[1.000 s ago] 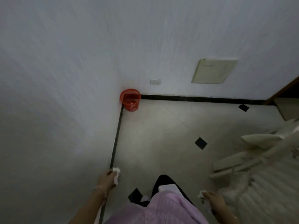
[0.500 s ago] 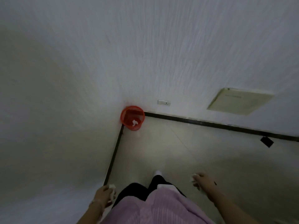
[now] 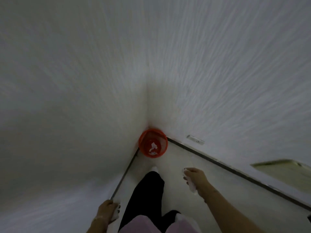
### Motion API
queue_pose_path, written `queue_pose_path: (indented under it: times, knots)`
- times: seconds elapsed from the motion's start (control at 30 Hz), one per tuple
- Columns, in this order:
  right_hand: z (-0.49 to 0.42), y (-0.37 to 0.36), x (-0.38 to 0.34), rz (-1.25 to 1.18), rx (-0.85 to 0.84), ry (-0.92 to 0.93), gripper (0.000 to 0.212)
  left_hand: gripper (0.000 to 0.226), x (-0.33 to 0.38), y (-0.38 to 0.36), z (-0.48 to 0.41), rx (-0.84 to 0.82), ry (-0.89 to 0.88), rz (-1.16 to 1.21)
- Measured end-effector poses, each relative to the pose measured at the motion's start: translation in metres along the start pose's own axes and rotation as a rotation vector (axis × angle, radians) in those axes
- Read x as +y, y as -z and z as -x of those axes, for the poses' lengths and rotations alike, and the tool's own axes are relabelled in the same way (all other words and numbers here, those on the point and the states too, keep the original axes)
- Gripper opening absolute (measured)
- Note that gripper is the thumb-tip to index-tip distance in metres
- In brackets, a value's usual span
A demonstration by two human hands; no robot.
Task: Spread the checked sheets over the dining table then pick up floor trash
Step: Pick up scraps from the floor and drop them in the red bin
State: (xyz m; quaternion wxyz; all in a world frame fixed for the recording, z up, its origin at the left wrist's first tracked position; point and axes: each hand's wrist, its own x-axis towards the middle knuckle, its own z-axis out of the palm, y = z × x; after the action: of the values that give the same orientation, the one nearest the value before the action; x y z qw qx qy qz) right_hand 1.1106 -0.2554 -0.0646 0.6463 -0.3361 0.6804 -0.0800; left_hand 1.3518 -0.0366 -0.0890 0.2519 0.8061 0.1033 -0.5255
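as the person stands facing a corner, the floor trash is in both hands. one white wad [image 3: 192, 186] of crumpled paper sits in the right hand [image 3: 196, 179], whose fingers [image 3: 189, 171] curl round it, dark nails showing. a second wad [image 3: 115, 216] is pinched in the curled fingers of the left hand [image 3: 107, 211], low by the dark skirting strip [image 3: 124, 175]. between the hands, a black trouser leg [image 3: 148, 190] steps forward, ending in a white shoe tip [image 3: 154, 168], with a pink garment [image 3: 139, 224] at the bottom edge. ahead of the shoe, well apart from both hands, a red bin [image 3: 142, 147] stands on the pale floor [image 3: 176, 162], tucked into the corner where two white walls meet. it holds bits of white paper [image 3: 153, 146]. a wall socket [image 3: 195, 139] is on the right-hand wall near the bin, and a cream panel [image 3: 284, 169] is farther right.
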Motion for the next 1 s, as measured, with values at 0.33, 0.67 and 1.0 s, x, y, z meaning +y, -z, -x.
queue_pose_path:
  times: [0.33,0.67,1.0]
  knots:
    - [-0.189,-0.055,-0.051,0.004,0.034,-0.071,0.029,0.013,0.163,-0.121,-0.144,-0.033,-0.051,0.233]
    - [-0.337,-0.099,-0.031,-0.099,-0.083,-0.232,0.013,0.034,0.183,-0.194,-0.293,-0.071,0.022,0.252]
    - [-0.284,-0.086,-0.052,0.336,-0.159,-0.190,0.019,0.011,0.173,-0.156,-0.245,-0.037,0.003,0.290]
